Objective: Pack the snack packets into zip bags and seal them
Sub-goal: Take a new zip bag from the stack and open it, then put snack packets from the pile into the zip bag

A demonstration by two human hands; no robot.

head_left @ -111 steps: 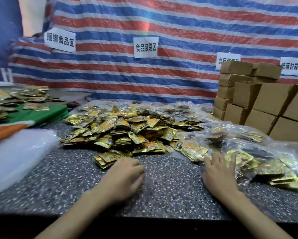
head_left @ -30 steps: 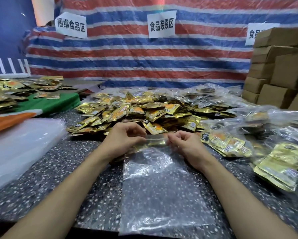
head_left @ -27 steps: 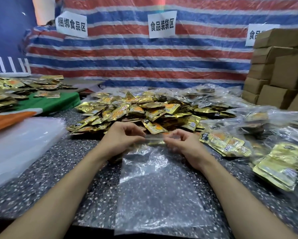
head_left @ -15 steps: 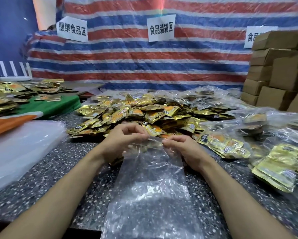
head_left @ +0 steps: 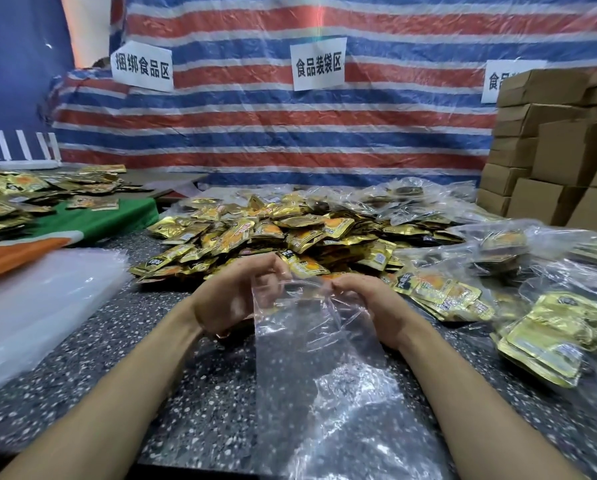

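An empty clear zip bag (head_left: 328, 368) lies lengthwise on the speckled table (head_left: 124, 368), its mouth raised toward the snack pile. My left hand (head_left: 234, 292) pinches the left side of the bag's mouth. My right hand (head_left: 366, 303) pinches the right side, and the mouth gapes between them. Just beyond my fingers spreads a big heap of gold snack packets (head_left: 290, 237).
Filled clear bags of gold packets (head_left: 546, 327) crowd the right side. A stack of empty clear bags (head_left: 37, 306) sits at the left, beside green and orange cloth (head_left: 99, 223) with more packets. Cardboard boxes (head_left: 560, 161) are stacked at the back right, before a striped tarp.
My hands moved from the table to an empty zip bag, gripped its top edge, and have pulled the mouth apart and lifted it off the table.
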